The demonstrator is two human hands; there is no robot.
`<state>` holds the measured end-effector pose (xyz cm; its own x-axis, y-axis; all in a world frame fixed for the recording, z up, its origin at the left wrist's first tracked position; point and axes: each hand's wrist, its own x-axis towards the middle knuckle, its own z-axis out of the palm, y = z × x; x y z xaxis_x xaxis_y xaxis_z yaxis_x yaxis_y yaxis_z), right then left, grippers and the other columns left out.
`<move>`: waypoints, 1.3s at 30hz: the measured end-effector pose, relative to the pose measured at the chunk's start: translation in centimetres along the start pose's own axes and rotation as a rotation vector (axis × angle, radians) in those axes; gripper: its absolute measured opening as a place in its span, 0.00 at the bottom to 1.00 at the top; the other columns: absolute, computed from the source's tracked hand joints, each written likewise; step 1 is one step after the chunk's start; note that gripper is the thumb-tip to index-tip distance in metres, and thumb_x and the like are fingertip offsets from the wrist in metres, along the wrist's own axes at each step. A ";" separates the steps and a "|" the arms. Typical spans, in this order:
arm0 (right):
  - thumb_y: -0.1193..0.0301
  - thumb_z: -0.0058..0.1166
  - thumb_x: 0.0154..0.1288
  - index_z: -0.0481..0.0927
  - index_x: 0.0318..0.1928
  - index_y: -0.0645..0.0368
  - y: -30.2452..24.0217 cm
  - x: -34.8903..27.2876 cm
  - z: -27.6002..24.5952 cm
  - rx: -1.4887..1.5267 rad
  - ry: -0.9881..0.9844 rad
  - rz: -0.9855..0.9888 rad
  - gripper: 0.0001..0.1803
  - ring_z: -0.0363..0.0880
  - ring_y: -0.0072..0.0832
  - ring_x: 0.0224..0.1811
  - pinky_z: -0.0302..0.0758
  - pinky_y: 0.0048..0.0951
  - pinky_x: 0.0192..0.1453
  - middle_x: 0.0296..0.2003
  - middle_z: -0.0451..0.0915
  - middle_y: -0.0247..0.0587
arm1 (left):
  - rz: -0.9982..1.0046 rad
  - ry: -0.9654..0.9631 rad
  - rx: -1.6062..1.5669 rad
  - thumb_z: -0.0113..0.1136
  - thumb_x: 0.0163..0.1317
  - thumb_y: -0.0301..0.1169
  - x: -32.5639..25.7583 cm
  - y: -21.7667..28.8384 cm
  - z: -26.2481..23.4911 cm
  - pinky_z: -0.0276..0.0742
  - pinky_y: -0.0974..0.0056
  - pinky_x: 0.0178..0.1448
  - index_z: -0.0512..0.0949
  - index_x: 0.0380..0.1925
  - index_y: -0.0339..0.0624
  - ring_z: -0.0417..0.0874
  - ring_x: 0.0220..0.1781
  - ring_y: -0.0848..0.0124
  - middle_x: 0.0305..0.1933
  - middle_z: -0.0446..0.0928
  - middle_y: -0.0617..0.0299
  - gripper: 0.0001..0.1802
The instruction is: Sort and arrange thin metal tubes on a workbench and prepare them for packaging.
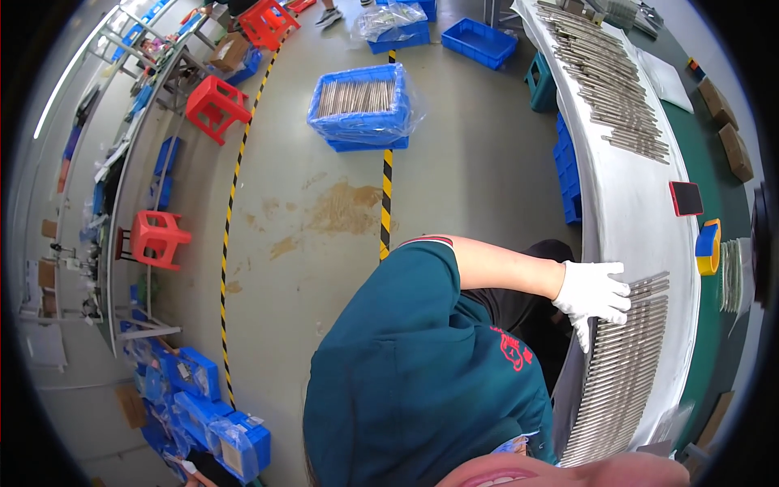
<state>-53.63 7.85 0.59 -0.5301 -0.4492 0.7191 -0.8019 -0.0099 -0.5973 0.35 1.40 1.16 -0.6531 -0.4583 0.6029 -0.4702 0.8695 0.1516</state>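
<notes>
My left hand (595,294), in a white glove, reaches over the near edge of the worktable. Its fingers are stretched out and spread, with the tips at the upper end of a row of slim silvery metal rods (625,365). The thumb points down along the ends of the rods. Nothing shows gripped in it. These rods lie side by side on a white table covering (637,219). My right hand is outside the view.
More metal rods (604,81) lie farther up the table. A red-framed phone (686,198) and a blue-and-yellow tape roll (707,247) are along its far side. On the floor stand a blue crate of rods (357,101), another blue crate (479,43) and red stools (217,108).
</notes>
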 end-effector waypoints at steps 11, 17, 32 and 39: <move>0.73 0.65 0.64 0.64 0.74 0.57 1.8 0.5 -0.5 0.020 0.000 -0.077 0.39 0.80 0.47 0.54 0.83 0.42 0.56 0.60 0.76 0.56 | -0.002 0.003 0.057 0.55 0.46 0.78 -0.5 -1.5 -0.6 0.60 0.41 0.67 0.78 0.58 0.45 0.73 0.63 0.61 0.56 0.76 0.60 0.53; 0.74 0.64 0.64 0.64 0.74 0.57 3.1 0.6 -1.3 0.025 0.003 -0.112 0.39 0.80 0.48 0.54 0.83 0.43 0.56 0.61 0.76 0.57 | -0.082 -0.038 0.121 0.57 0.45 0.76 -1.0 -3.5 -3.4 0.62 0.45 0.62 0.78 0.55 0.43 0.75 0.58 0.62 0.53 0.77 0.60 0.51; 0.76 0.63 0.65 0.63 0.75 0.55 2.9 3.1 -4.4 0.118 0.008 -0.083 0.39 0.80 0.51 0.55 0.83 0.47 0.56 0.61 0.75 0.58 | 0.003 -0.116 -0.010 0.56 0.44 0.78 0.1 -0.8 -1.1 0.59 0.40 0.70 0.77 0.58 0.43 0.72 0.66 0.59 0.59 0.75 0.57 0.55; 0.77 0.61 0.65 0.62 0.75 0.54 0.8 1.9 -5.6 0.262 0.032 0.121 0.39 0.79 0.54 0.56 0.83 0.51 0.56 0.62 0.73 0.59 | -0.019 -0.077 -0.043 0.57 0.45 0.77 -0.8 -1.4 -1.3 0.54 0.36 0.73 0.75 0.61 0.39 0.69 0.69 0.55 0.62 0.73 0.51 0.56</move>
<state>-56.81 12.02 3.51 -0.6295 -0.4326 0.6454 -0.6362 -0.1899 -0.7478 2.34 0.82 1.48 -0.6887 -0.4859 0.5382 -0.4580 0.8669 0.1967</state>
